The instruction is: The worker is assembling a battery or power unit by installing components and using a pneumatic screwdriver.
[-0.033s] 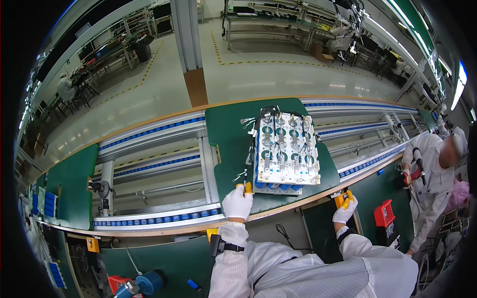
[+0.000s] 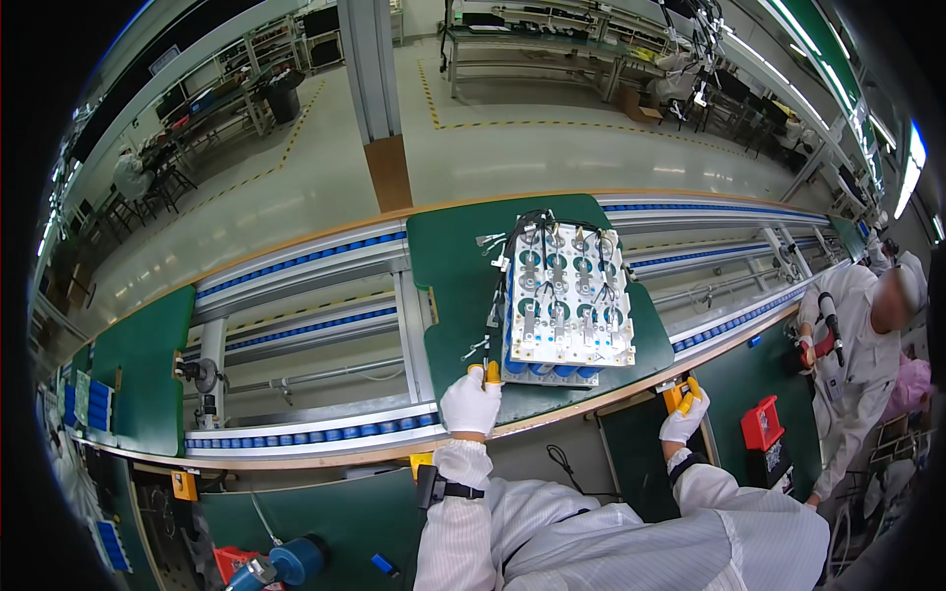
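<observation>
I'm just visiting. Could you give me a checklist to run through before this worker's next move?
1. White-topped module rests on the green board: ok.
2. Module's wire ends tucked in: not ok; some stick out past its left side.
3. Left hand gloved and near the module's near-left corner: ok. Firm grip: cannot tell.
4. Right hand on the module: not ok; it is at the yellow box by the conveyor's near edge.
5. Co-worker clear of the module: ok, standing off to the right.
</observation>
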Tool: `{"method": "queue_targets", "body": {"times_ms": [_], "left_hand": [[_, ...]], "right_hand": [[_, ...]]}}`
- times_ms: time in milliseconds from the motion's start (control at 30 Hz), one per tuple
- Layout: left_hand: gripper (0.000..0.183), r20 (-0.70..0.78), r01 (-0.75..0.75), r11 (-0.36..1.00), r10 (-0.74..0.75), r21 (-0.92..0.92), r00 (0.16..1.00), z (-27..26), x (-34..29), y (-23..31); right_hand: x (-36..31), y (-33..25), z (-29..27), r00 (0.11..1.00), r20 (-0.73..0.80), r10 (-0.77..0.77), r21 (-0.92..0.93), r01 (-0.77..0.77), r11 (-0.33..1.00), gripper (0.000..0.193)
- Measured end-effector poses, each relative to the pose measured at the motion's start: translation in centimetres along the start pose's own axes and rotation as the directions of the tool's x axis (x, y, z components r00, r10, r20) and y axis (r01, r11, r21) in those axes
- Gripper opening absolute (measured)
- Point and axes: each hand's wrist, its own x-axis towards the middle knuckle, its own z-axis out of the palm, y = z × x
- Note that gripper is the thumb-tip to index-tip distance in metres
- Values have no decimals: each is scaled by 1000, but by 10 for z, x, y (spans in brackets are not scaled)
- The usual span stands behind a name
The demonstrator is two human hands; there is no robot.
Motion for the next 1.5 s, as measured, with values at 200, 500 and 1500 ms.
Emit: {"method": "queue_targets", "body": {"times_ms": [200,500,1500], "left_hand": [[24,-18,-16,1000,15,-2,1000,-1,-2,2],[26,-27,-34,999,34,2,999,-3,1,2],[25,12,-64,997,64,-34,998,-13,-5,3]], "right_hand": [[0,-2,-2,1000,9,7,4,-7,1000,28],[-1,-5,0,999,17,-36,-23,37,999,28],[6,-1,-1,996,81,39,-224,-20,974,24]]}}
